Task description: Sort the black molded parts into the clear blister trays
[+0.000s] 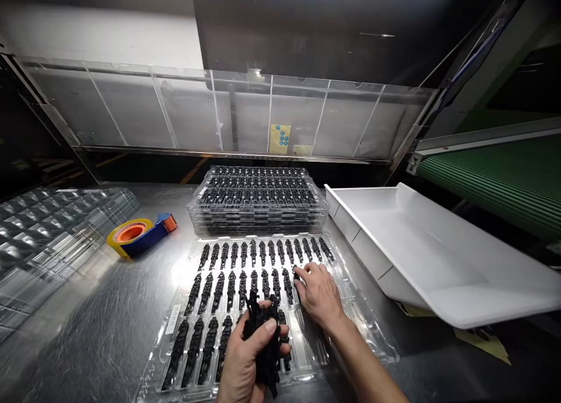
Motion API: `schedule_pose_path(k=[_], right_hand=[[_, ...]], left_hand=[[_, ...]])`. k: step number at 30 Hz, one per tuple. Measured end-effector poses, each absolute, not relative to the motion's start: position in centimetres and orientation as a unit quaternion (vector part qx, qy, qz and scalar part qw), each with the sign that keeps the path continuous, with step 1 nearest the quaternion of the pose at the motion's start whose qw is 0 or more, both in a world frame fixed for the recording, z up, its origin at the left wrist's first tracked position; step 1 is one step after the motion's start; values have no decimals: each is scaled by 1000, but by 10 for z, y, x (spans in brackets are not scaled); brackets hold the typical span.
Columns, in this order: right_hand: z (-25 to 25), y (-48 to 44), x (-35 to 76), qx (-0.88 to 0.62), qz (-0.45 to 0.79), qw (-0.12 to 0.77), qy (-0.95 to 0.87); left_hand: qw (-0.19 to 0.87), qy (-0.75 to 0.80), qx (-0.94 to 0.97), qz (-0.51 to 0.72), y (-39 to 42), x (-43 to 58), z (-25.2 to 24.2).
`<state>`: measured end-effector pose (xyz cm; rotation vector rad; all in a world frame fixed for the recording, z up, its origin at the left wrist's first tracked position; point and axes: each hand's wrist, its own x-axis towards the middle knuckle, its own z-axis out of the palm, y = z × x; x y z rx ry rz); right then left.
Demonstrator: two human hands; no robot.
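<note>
My left hand (249,350) is closed around a bunch of black plastic parts (266,344), held above the front of a clear plastic tray (302,344). Slim black parts of the same look (211,344) lie in rows in the tray's slots. My right hand (319,292) reaches over the middle row with its fingertips pinched on a single black part (297,271) at that row's right end. Much of this part is hidden by the fingers. To the right of it, the slots in the middle and front rows hold no parts.
Behind stands a stack of filled clear trays (258,219). Clear empty trays (56,245) are piled on the left beside a tape dispenser (140,233). A white bin (438,257) sits at the right, near a green conveyor belt (495,169). A framed transparent panel (245,117) rises behind.
</note>
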<state>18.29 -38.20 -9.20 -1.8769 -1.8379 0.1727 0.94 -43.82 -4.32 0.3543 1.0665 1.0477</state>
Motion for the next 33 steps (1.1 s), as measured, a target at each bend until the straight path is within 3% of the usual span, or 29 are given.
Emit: schedule_pose_path(k=[7, 13, 22, 26, 29, 33], right_hand=[[-85, -390, 187, -700, 144, 289, -637], [-69, -430, 165, -557, 476, 415, -539], [-57, -433, 157, -529, 543, 480, -442], [-58, -431, 165, -539, 521, 547, -372], [-65, -433, 176, -584, 496, 518, -380], [-78, -438, 183, -633, 462, 369, -500]], left_hand=[[717, 480, 144, 485, -439, 7, -42], [743, 442, 141, 483, -438, 24, -46], [724, 462, 191, 475, -440, 18, -54], [684, 494, 177, 507, -435, 6, -58], [679, 500, 167, 512, -433, -7, -60], [676, 503, 174, 509, -436, -20, -60]])
